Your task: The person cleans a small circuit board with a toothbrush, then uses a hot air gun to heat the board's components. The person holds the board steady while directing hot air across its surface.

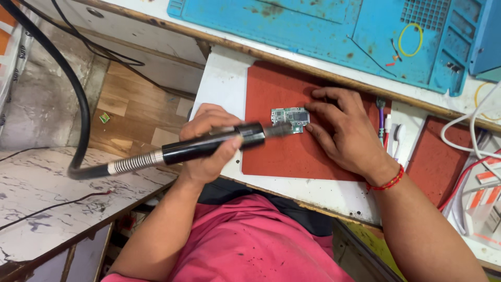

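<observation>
Workbench: a white board (224,78) forms the near work surface, with a wooden edge behind it.
Blue mat: a large blue silicone mat (313,26) lies at the back, ridged with small compartments; a yellow ring lies on it near its right end.
Red pad: a flat red-brown pad (292,151) sits on the white board, directly under both hands.
Black hose: a thick black hose (78,104) curves down the left side and joins the tool through a coiled metal spring sleeve.
Hot-air handpiece: a long black handpiece (209,146) lies almost level, its long axis running left to right and rising slightly toward the right; its nozzle end points right, at the board's left edge.
Left hand: the left hand (209,141) is closed around the handpiece barrel, thumb beneath, fingers curled over the top.
Right hand: the right hand (344,130) lies spread, palm down on the red pad, gripping nothing; its fingertips rest at the right edge of the board. A red thread circles the wrist.
Circuit board: a small green circuit board (289,119) lies flat on the upper middle of the red pad, between the nozzle and the right fingertips, its long axis roughly left to right.
</observation>
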